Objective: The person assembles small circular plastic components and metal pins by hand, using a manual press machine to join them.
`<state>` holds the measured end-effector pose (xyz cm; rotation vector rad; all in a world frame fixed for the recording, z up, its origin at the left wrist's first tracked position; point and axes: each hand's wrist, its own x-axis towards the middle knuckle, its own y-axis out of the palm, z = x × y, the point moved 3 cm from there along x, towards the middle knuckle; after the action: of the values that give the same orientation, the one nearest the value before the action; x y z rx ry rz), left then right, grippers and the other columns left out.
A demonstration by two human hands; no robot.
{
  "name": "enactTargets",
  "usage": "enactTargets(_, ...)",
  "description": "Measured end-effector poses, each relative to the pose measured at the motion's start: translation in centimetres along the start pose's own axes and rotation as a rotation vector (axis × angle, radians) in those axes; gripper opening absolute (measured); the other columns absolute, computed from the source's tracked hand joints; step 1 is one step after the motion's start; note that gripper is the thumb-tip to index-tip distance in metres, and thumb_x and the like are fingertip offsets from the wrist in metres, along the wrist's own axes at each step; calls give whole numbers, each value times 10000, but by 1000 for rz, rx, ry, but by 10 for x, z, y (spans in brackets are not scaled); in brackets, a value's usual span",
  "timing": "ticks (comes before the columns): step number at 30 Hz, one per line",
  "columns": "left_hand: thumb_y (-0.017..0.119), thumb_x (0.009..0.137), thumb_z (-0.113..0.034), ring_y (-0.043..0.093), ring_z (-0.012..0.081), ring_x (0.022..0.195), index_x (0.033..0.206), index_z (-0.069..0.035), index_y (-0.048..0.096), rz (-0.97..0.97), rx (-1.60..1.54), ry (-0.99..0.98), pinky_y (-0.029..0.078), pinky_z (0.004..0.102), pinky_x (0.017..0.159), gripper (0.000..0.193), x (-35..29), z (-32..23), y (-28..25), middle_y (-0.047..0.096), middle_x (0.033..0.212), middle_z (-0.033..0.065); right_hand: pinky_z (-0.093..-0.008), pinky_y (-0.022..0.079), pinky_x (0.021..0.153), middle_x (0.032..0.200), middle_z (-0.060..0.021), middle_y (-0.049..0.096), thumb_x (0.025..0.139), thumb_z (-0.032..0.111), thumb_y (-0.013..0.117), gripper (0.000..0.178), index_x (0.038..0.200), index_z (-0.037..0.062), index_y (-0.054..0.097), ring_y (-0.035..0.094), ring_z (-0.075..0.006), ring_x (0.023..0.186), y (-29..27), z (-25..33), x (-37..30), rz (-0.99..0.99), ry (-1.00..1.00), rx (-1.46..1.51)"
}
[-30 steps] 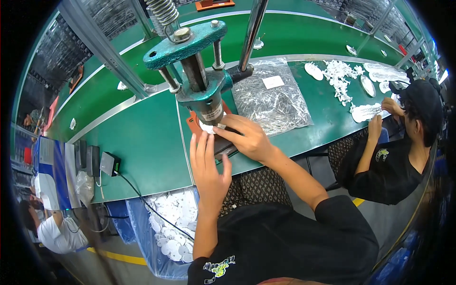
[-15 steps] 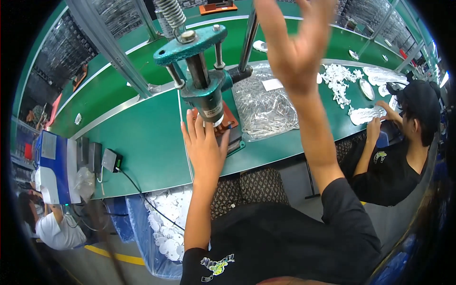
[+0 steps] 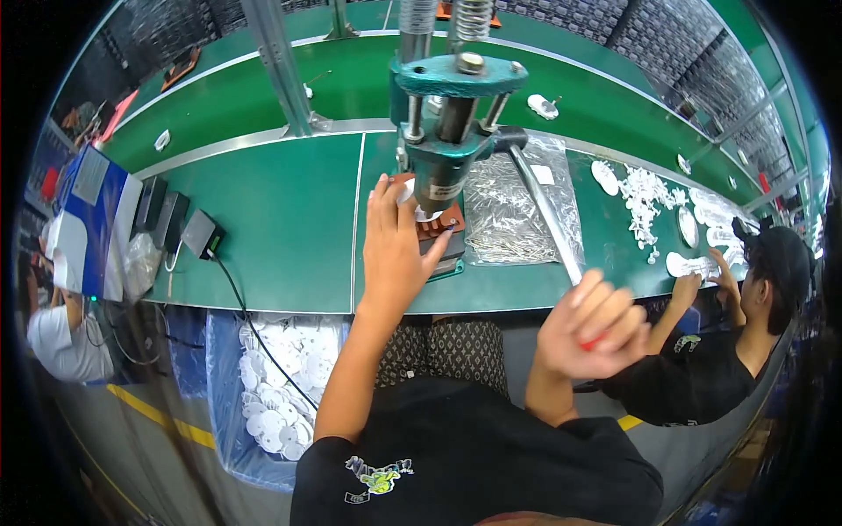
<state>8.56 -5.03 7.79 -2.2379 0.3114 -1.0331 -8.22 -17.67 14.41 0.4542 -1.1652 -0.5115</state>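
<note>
My right hand (image 3: 595, 329) is closed around the red-ended handle of a steel lever (image 3: 545, 215), pulled down toward me. The lever joins a green hand press (image 3: 452, 145) standing at the table's front. Beneath the press head, a white plastic piece (image 3: 406, 191) lies on an orange-brown fixture (image 3: 445, 221), partly hidden by the head and my fingers. My left hand (image 3: 395, 232) rests beside the fixture, its fingers stretched out at the white piece and its thumb apart, near the fixture's front edge.
A clear bag of thin metal pins (image 3: 517, 215) lies right of the press. Farther right are white plastic parts (image 3: 645, 197) and a co-worker (image 3: 728, 342) handling some. A blue-lined bin of white discs (image 3: 281, 386) stands below the table edge. A blue-and-white machine (image 3: 96, 228) stands left.
My right hand has come down from an open, raised position and closed on the lever, which has swung down toward me. My left hand stays by the fixture. The view has shifted.
</note>
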Motion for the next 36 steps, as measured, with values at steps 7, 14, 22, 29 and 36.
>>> enactTargets(7,739,748,-127,379,385,1356,1308,38,486,45,-60,92,355,439,1104,636,9,22,-8,471,1393,221,-463,307,1008,1071,-201,586,954,481,382,458,1053,63,541,533,-331,1004,43,1,77,107,18,19)
enactTargets(14,780,649,-142,506,334,1223,1199,20,562,-79,-13,267,345,460,1121,613,9,22,7,568,1235,177,-502,338,1074,1296,-240,502,905,107,433,450,1333,-31,438,477,-365,1213,-1,-49,75,42,25,-15)
enactTargets(22,718,780,-121,611,314,1108,1120,11,618,-300,-293,8,443,437,1042,379,-71,-25,-40,637,1163,171,-417,498,836,1141,-162,523,845,79,610,450,1253,20,429,548,-288,997,-41,-60,-63,241,-176,-849)
enactTargets(29,678,893,-158,677,230,926,1181,9,604,125,-858,-603,522,326,800,341,-153,-35,-58,673,1040,153,-421,516,862,1208,-185,575,702,171,835,687,1291,62,497,613,-353,1039,-35,-61,-146,830,117,-860)
enactTargets(36,518,960,-190,621,263,920,1071,67,630,-321,-366,-558,474,356,896,301,-184,44,-146,659,1097,183,-404,492,907,1219,-206,618,637,93,874,687,1242,-7,565,620,-311,1076,-62,-57,-93,434,235,-1105)
